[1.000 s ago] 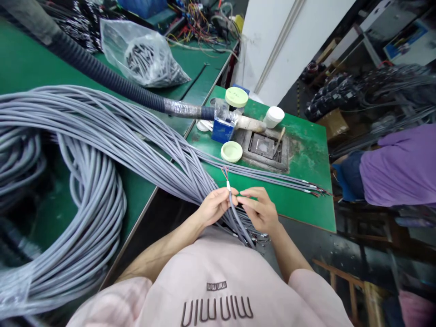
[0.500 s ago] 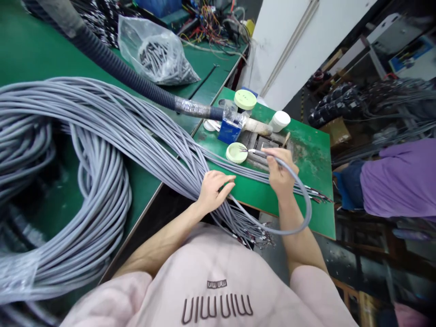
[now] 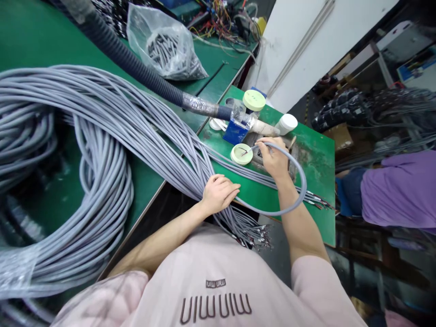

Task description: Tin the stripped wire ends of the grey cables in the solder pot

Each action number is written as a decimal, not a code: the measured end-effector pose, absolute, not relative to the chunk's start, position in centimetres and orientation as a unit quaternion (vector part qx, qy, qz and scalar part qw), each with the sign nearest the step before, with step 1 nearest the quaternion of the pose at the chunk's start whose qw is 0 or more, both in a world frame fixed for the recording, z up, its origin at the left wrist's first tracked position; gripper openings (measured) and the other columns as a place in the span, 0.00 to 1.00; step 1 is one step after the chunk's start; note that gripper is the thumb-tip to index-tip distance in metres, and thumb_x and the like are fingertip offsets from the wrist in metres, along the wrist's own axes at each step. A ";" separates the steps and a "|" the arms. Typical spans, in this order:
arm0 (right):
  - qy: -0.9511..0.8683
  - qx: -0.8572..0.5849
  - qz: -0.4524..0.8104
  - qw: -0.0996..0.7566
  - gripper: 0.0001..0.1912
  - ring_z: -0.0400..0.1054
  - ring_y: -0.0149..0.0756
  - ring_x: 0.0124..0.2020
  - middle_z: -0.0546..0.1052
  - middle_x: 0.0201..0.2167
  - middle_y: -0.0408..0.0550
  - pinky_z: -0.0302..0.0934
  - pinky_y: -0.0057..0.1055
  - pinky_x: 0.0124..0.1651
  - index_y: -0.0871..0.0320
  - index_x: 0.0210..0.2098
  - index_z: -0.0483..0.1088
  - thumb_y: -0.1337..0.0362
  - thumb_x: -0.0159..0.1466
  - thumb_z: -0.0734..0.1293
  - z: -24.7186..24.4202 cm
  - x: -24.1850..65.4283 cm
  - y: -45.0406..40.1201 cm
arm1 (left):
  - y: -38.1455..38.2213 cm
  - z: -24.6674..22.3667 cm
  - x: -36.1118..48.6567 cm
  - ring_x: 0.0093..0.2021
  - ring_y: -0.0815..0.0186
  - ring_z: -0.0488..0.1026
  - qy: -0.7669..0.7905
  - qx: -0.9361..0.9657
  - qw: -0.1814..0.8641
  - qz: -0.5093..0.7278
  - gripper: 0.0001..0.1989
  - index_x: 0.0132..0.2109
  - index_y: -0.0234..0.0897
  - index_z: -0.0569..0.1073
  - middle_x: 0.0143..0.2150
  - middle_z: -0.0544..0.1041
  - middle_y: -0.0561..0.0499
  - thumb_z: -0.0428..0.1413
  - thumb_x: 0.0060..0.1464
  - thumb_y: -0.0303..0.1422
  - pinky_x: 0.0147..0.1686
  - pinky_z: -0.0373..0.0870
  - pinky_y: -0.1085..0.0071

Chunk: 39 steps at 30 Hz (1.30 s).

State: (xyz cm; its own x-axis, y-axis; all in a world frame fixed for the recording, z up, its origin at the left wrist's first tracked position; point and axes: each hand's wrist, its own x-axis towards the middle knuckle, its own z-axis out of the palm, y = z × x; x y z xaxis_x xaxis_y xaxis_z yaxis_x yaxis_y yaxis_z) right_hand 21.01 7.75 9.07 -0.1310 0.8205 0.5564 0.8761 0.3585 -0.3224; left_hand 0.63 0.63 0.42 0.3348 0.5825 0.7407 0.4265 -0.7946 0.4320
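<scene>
My right hand [image 3: 275, 159] pinches a grey cable [image 3: 301, 181] near its stripped end. The thin dark wires of that end dip into a shallow pale-green round dish [image 3: 233, 157]. From the hand the cable loops right and back toward my left hand [image 3: 220, 194]. My left hand lies over the bundle of grey cables [image 3: 173, 170], fingers together and curled over it; what lies under the palm is hidden. Loose stripped cable ends [image 3: 254, 231] hang below it at the table's edge. More grey cables [image 3: 252, 174] cross the green board beneath my right hand.
A ribbed black hose [image 3: 150, 84] ends at a blue block [image 3: 235, 131] beside the dish. A pale-green-lidded jar [image 3: 254, 100] and a white tub [image 3: 287, 123] stand behind. Big cable coils [image 3: 102, 190] fill the left table. A person in purple [image 3: 398, 188] is at right.
My right hand has moved slightly left, lowering the wire ends further into the dish. The cable loop has drawn up smaller. My left hand's fingers have come together over the cables.
</scene>
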 end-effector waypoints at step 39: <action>-0.678 -0.665 -0.129 0.285 0.10 0.68 0.42 0.41 0.78 0.35 0.48 0.59 0.39 0.49 0.54 0.35 0.74 0.59 0.65 0.61 8.4 31.2 9.0 | 0.4 0.0 0.5 0.44 0.63 0.76 0.318 0.793 0.109 0.508 0.12 0.48 0.42 0.74 0.39 0.82 0.51 0.56 0.56 0.31 0.53 0.62 0.59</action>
State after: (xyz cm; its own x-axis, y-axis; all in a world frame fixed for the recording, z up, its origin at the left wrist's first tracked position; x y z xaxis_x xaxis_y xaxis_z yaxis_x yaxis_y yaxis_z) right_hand 31.23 8.97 8.43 0.0465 0.8289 0.5575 0.9754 0.0828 -0.2045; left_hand 0.50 0.39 0.05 0.2815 0.6150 0.7365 0.3942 -0.7739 0.4956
